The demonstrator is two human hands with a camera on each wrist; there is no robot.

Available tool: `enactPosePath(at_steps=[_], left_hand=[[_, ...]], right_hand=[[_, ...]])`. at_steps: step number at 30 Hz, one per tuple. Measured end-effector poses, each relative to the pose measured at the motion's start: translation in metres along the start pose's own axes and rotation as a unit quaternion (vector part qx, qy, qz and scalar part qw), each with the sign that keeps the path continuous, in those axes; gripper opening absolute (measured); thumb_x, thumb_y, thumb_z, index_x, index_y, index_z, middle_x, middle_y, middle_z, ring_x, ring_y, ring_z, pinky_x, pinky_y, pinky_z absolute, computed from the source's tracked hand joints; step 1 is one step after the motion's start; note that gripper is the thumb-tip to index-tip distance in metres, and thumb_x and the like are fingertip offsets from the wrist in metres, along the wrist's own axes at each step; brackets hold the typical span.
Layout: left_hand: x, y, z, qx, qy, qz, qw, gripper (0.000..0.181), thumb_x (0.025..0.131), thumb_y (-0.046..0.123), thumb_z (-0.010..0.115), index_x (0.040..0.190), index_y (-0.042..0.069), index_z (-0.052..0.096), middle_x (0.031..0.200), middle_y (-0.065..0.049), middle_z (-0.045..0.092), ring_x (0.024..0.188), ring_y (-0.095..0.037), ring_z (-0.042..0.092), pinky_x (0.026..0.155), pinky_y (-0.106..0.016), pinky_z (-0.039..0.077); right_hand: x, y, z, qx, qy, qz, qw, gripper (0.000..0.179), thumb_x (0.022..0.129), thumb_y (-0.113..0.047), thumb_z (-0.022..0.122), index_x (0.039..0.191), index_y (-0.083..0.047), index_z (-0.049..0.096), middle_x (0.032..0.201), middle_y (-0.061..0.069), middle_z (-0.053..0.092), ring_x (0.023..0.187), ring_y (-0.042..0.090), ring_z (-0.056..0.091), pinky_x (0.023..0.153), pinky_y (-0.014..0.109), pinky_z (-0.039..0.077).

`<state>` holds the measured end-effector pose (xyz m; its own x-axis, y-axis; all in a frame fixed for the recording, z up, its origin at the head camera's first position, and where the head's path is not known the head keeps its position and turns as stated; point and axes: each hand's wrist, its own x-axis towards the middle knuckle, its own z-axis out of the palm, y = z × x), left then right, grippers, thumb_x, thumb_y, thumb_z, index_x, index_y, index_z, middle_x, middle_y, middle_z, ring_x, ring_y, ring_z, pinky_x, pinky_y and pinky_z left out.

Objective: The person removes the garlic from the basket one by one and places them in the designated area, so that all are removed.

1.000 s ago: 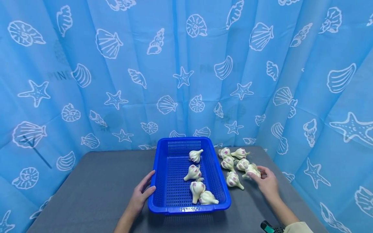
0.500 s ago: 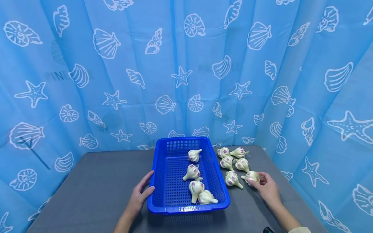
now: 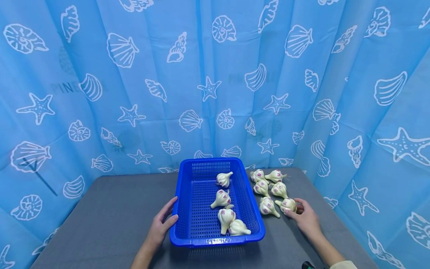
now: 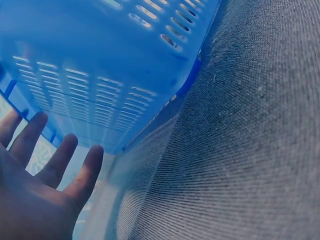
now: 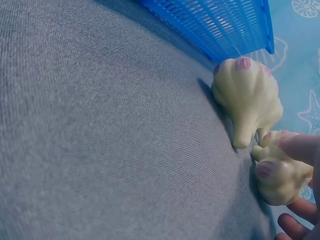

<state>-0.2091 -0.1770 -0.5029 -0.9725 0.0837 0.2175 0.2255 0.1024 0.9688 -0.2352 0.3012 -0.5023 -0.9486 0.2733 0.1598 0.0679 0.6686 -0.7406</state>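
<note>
A blue plastic basket holds several garlic bulbs along its right side, among them one garlic bulb near the front. My left hand rests at the basket's left rim. In the left wrist view its fingers are spread and fairly straight beside the slotted wall. To the right of the basket, my right hand holds a garlic bulb between thumb and fingers, its stem pointing left. In the right wrist view this garlic bulb sits low at the cloth, just beside another garlic bulb.
Several more garlic bulbs lie grouped right of the basket, such as the garlic bulb behind my right hand. Grey cloth covers the table. A blue shell-print curtain closes off the back and sides. A dark object shows at the bottom edge.
My right hand has moved slightly towards me and left with the garlic bulb, parting it from the bulb behind. The left hand and the basket stay in place.
</note>
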Motion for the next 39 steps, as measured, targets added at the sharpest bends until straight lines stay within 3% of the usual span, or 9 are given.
enactPosePath(at_steps=[17, 26, 39], left_hand=[[-0.001, 0.000, 0.001, 0.007, 0.004, -0.005, 1.0000, 0.053, 0.097, 0.027, 0.057, 0.148, 0.022, 0.041, 0.152, -0.012, 0.037, 0.135, -0.043, 0.037, 0.101, -0.064, 0.035], [-0.001, 0.000, 0.001, 0.004, 0.007, -0.004, 1.0000, 0.053, 0.097, 0.026, 0.057, 0.148, 0.022, 0.041, 0.152, -0.012, 0.037, 0.134, -0.043, 0.037, 0.100, -0.064, 0.035], [0.000, 0.000, 0.001, 0.002, 0.007, -0.001, 1.0000, 0.053, 0.097, 0.025, 0.057, 0.148, 0.021, 0.042, 0.152, -0.013, 0.038, 0.133, -0.044, 0.038, 0.101, -0.064, 0.035]], right_hand=[[-0.001, -0.002, -0.002, 0.004, -0.029, -0.012, 0.9995, 0.074, 0.084, -0.026, 0.077, 0.137, 0.010, 0.040, 0.128, 0.035, 0.049, 0.117, 0.047, 0.048, 0.096, 0.056, 0.040], [-0.001, 0.000, 0.001, 0.007, -0.033, -0.020, 0.9992, 0.075, 0.084, -0.026, 0.077, 0.138, 0.010, 0.039, 0.129, 0.035, 0.048, 0.118, 0.047, 0.047, 0.096, 0.056, 0.040], [-0.002, -0.014, -0.013, 0.022, -0.013, -0.037, 0.9990, 0.069, 0.088, -0.024, 0.072, 0.140, 0.005, 0.038, 0.139, 0.030, 0.042, 0.129, 0.046, 0.038, 0.101, 0.058, 0.034]])
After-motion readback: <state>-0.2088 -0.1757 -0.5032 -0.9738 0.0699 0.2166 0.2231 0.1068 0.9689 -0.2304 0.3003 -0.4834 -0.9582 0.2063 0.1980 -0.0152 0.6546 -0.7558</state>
